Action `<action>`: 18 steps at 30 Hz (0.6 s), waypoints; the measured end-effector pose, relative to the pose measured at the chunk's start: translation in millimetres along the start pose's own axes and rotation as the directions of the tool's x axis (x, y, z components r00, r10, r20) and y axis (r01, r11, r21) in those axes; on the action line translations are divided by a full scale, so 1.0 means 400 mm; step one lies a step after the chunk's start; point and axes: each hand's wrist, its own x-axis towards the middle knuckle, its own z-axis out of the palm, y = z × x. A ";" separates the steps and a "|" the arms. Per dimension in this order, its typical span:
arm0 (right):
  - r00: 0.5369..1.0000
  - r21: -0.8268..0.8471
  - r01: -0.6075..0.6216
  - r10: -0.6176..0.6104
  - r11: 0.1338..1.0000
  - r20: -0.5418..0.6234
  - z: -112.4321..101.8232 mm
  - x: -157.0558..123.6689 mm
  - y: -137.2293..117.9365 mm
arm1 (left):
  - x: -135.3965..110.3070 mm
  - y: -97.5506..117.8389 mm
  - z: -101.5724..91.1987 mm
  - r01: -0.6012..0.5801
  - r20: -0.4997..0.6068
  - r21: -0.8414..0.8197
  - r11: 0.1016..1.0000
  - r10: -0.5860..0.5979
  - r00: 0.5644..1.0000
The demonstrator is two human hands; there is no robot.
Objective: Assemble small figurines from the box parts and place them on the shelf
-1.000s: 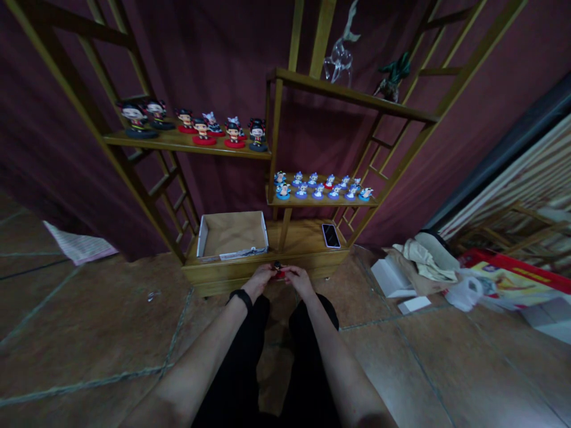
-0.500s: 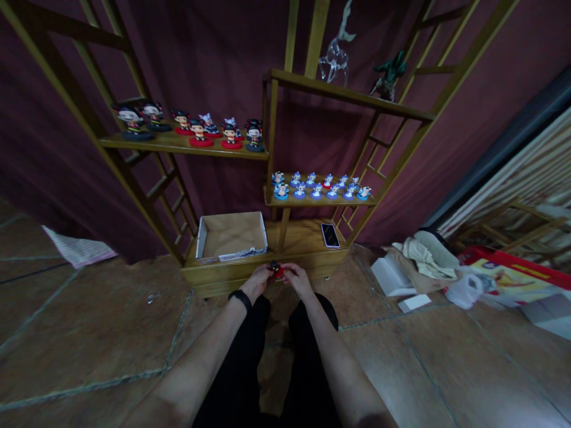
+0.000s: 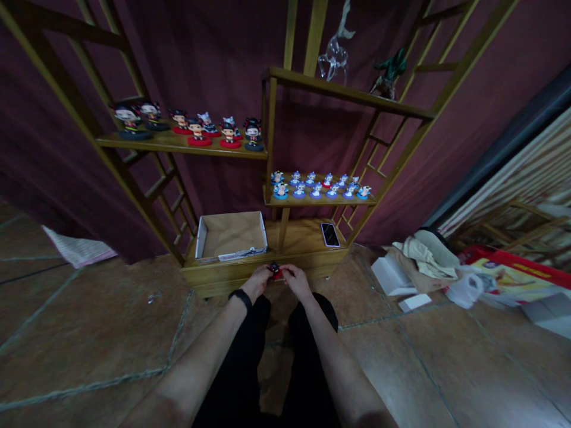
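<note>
My left hand (image 3: 257, 281) and my right hand (image 3: 294, 280) meet in front of the low wooden shelf base (image 3: 223, 274). Both pinch a small figurine (image 3: 275, 270) with a dark head and a red base. A black band sits on my left wrist. Just beyond the hands lies an open cardboard box (image 3: 231, 235) with nothing visible inside. On the left shelf (image 3: 178, 142) stand several similar dark-haired figurines (image 3: 196, 128) on red and dark bases.
Several small blue figurines (image 3: 317, 187) fill the middle shelf. A phone (image 3: 331, 235) lies on the base at the right. A glass figure (image 3: 334, 56) and a green figure (image 3: 389, 74) stand on the top shelf. Cloth, white boxes (image 3: 392, 276) and a red carton (image 3: 513, 276) litter the tiled floor.
My hands have stayed together at the shelf base and turned the figurine slightly; more of its red base shows now. The view has shifted a little.
</note>
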 end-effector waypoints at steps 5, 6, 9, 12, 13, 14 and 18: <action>1.000 -0.038 0.003 -0.003 0.999 -0.010 -0.001 0.000 -0.005 | 0.004 -0.005 -0.001 0.026 -0.003 -0.009 1.000 -0.026 1.000; 1.000 -0.040 0.005 -0.005 0.999 -0.010 -0.001 -0.001 -0.007 | 0.005 -0.006 -0.002 0.036 -0.006 -0.016 0.999 -0.036 0.999; 1.000 -0.037 0.020 -0.020 0.999 -0.006 -0.002 -0.005 -0.015 | 0.005 -0.008 -0.004 0.049 0.005 -0.015 0.999 -0.049 0.999; 1.000 -0.025 0.031 -0.031 0.999 -0.001 -0.003 -0.007 -0.020 | 0.003 -0.006 -0.003 0.053 0.016 -0.018 0.998 -0.053 0.998; 1.000 -0.020 0.030 -0.030 0.999 0.008 -0.002 -0.007 -0.020 | 0.002 -0.005 -0.003 0.058 0.010 -0.027 0.998 -0.058 0.998; 1.000 -0.012 0.024 -0.024 1.000 0.017 -0.002 -0.006 -0.019 | 0.000 -0.003 -0.002 0.064 0.004 -0.038 0.997 -0.064 0.998; 0.999 0.018 -0.015 0.014 1.000 0.037 0.001 -0.002 -0.009 | -0.008 0.004 0.001 0.063 0.012 -0.053 0.997 -0.063 0.998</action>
